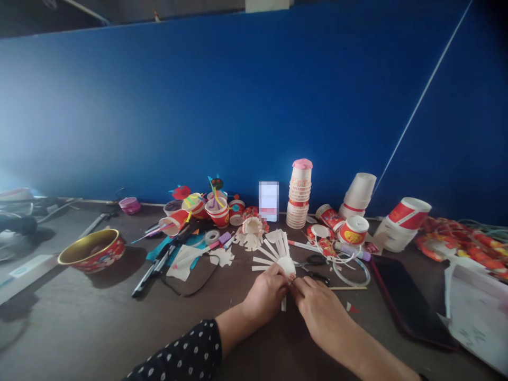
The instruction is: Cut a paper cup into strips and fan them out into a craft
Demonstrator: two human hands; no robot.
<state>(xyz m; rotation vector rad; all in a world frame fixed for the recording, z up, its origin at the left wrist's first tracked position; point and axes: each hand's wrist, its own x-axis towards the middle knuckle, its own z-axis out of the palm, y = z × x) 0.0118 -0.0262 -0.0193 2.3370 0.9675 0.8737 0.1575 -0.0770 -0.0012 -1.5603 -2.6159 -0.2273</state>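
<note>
A white paper cup cut into strips [286, 264] lies on the dark table in front of me, its strips fanned out around the round base. My left hand [266, 292] is closed, its fingers pinching the near side of the cut cup. Close beside it, my right hand [317, 304] has its fingertips pressed together on the same near edge. The fingertips of both hands nearly meet, and a small reddish patch shows between them. A pair of black-handled scissors [315, 260] lies just beyond my right hand.
A tall stack of paper cups [299, 196] stands near the blue partition [198, 106]. At left are a gold-rimmed bowl [93, 251], pens and decorated cups [217, 211]. To the right lie a roll of clear tube [351, 270], a dark phone [410, 301] and papers [478, 317].
</note>
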